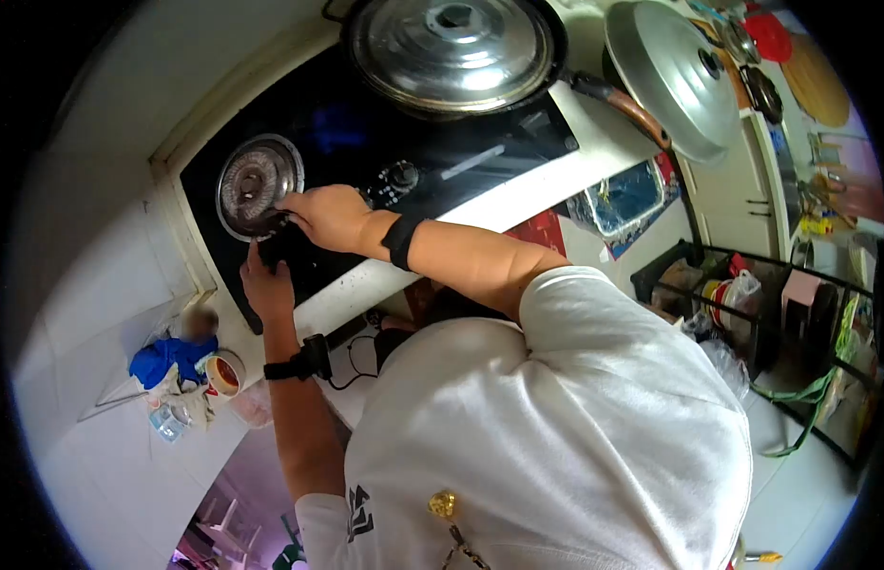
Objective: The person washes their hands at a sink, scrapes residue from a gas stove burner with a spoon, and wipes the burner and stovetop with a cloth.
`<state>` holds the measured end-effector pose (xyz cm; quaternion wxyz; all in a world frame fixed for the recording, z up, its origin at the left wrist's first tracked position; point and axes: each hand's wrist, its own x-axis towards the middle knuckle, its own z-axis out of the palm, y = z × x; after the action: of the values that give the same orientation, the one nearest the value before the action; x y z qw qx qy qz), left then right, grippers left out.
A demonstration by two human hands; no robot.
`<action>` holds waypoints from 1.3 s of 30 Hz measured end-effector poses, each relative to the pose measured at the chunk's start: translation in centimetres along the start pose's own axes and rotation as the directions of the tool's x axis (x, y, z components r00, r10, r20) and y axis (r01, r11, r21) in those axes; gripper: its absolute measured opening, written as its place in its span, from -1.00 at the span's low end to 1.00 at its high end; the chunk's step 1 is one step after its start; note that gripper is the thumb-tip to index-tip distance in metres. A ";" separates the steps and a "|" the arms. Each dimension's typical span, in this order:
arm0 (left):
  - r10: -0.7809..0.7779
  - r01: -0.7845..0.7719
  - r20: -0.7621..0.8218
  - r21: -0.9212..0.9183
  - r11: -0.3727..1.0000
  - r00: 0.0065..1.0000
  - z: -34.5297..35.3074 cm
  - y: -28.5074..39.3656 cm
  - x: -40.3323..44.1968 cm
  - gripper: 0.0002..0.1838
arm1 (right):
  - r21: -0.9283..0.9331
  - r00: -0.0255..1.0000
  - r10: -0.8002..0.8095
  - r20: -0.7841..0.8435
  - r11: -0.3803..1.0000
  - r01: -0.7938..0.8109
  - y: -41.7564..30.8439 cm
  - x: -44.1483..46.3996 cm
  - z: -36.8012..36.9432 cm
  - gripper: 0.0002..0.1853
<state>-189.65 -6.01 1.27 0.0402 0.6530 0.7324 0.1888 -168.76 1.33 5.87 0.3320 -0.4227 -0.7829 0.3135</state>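
Note:
A round metal burner plate (pixel 231 217) with a ringed, ridged middle sits at the left end of the black glass cooktop (pixel 352 157). At its near right side, my right hand (pixel 330 218) has the fingers closed on the rim, with the fingertips partly hidden. My left hand (pixel 268 288) comes from below; its index finger reaches to the bottom edge of the burner plate, and the thumb stands apart. Both wrists wear black straps. A control knob (pixel 400 176) lies to the right of my right hand.
A wok with a shiny domed lid (pixel 451 57) covers the cooktop's far right, its wooden handle (pixel 632 112) pointing right. Beside it leans a large aluminium lid (pixel 665 81). A foil-lined tray (pixel 627 199), a black rack (pixel 760 294) and a small pot (pixel 225 372) stand nearby.

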 end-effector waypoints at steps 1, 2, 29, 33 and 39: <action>-0.022 0.023 0.027 -0.020 1.000 0.999 0.2 -0.3 -0.3 -0.41 | -0.013 1.000 0.020 0.006 1.000 -0.020 0.1 -0.4 0.1 -0.73; -0.049 0.051 0.042 -0.037 0.998 0.998 0.4 -0.7 -0.4 -0.42 | -0.025 1.000 0.027 0.014 0.999 -0.027 0.4 -0.3 0.2 -0.74; -0.350 0.633 0.578 -0.772 0.058 0.737 -4.7 1.7 -6.5 -0.44 | -0.145 0.989 0.076 -0.125 0.985 -0.093 -5.3 -5.1 6.5 -0.80; -0.258 0.559 0.562 -0.824 -0.092 0.786 -5.3 1.3 -7.8 -0.60 | 0.033 0.996 0.036 -0.082 0.999 -0.034 -9.8 -6.9 9.3 -0.83; -0.229 0.439 0.466 -0.884 -0.159 0.855 -5.4 -0.1 -9.9 -0.72 | 0.107 0.998 0.011 -0.061 0.994 -0.005 -12.1 -9.3 11.8 -0.85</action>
<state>-189.95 -16.89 4.38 0.5960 0.2161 0.5030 0.5874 -179.58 -14.59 5.93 0.3770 -0.4168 -0.7526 0.3431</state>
